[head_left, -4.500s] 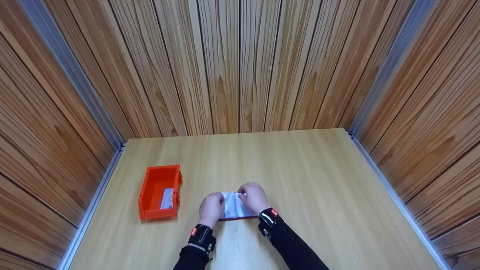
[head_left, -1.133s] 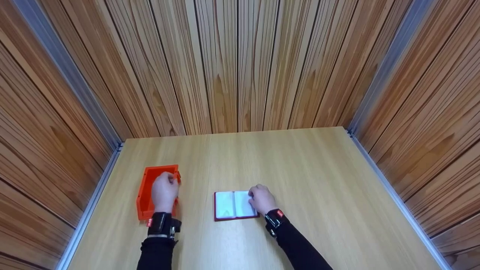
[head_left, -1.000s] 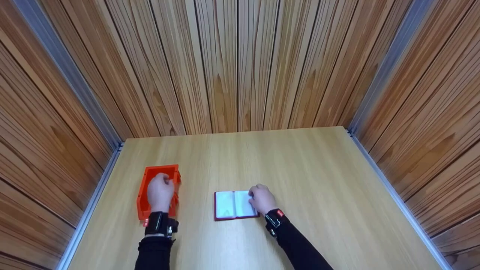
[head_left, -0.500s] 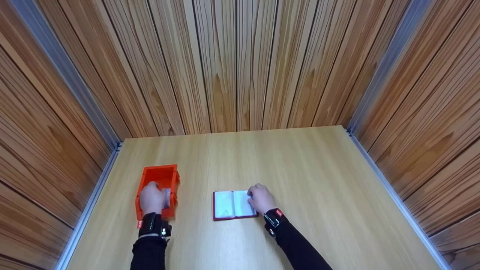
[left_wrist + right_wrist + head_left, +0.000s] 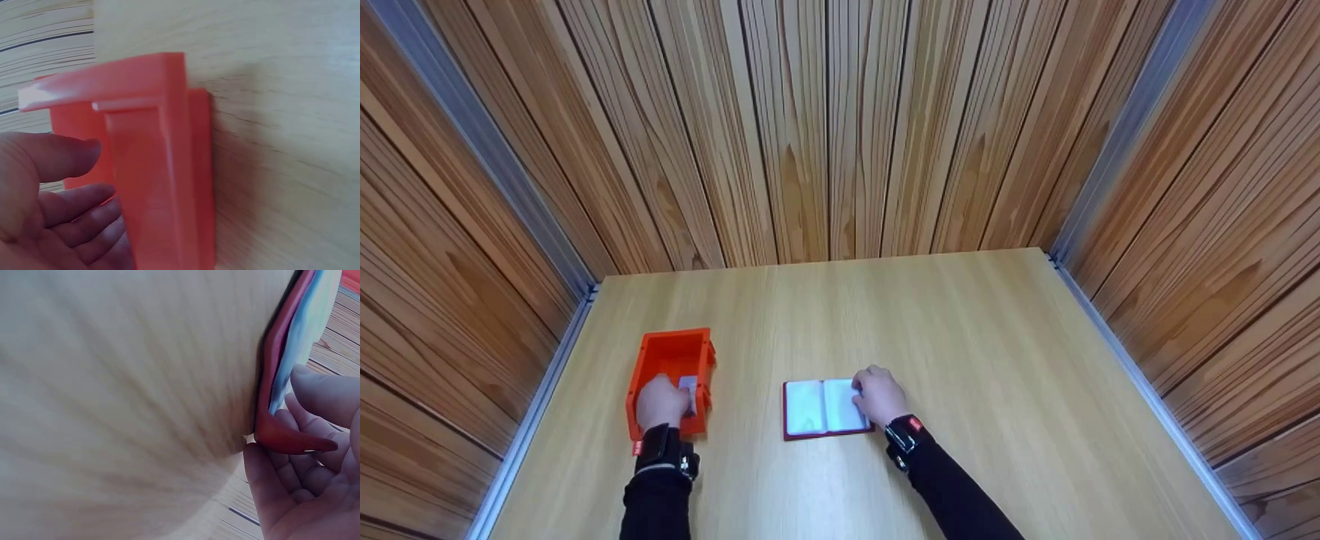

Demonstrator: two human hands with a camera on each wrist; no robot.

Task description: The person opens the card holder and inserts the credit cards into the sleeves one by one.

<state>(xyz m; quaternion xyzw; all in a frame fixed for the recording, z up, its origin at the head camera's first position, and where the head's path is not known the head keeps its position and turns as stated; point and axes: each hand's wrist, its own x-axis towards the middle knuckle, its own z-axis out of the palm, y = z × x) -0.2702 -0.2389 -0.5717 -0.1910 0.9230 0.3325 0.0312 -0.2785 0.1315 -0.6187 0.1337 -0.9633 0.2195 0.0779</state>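
My left hand (image 5: 661,403) reaches down into an orange plastic bin (image 5: 675,333) on the left of the table. Just right of it in the bin lies a whitish card or slip (image 5: 688,385). In the left wrist view, the thumb and fingers of that hand (image 5: 62,219) stand apart behind the bin's wall (image 5: 149,191), with nothing seen between them. A small red-covered booklet (image 5: 805,409) with pale, glossy pages lies spread flat on the table. My right hand (image 5: 883,397) holds its right edge, thumb against the pages and fingers about the red cover (image 5: 289,439).
The pale wooden table (image 5: 960,337) ends at a plank wall (image 5: 802,150) at the back. Plank walls with grey metal corner strips (image 5: 1110,157) close in both sides.
From the spread booklet, where both hands were, my left hand moved left to the bin, then down and nearer inside it. The right hand stays at the booklet's right edge.
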